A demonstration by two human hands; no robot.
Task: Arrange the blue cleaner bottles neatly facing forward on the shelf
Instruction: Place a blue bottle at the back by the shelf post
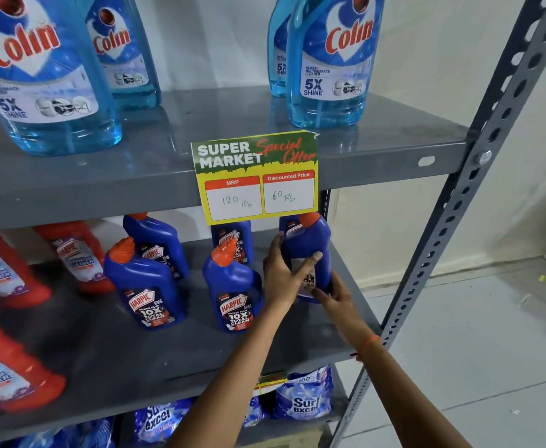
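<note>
Several dark blue cleaner bottles with orange caps stand on the middle grey shelf [297, 344]. Two front ones [150, 286] [231, 286] show their labels forward, and two more [155, 240] [233, 237] stand behind them. At the right end, one blue bottle [307, 240] has its back label and barcode turned toward me. My left hand [284, 273] wraps around its left side with the thumb across the back label. My right hand [333, 295] touches its lower right base with the fingertips.
Red cleaner bottles [74, 253] fill the left of the same shelf. Light blue glass-cleaner bottles [330, 59] stand on the shelf above, where a yellow price card [255, 179] hangs over the edge. Detergent packs [304, 396] lie below. A perforated upright post [452, 227] bounds the right side.
</note>
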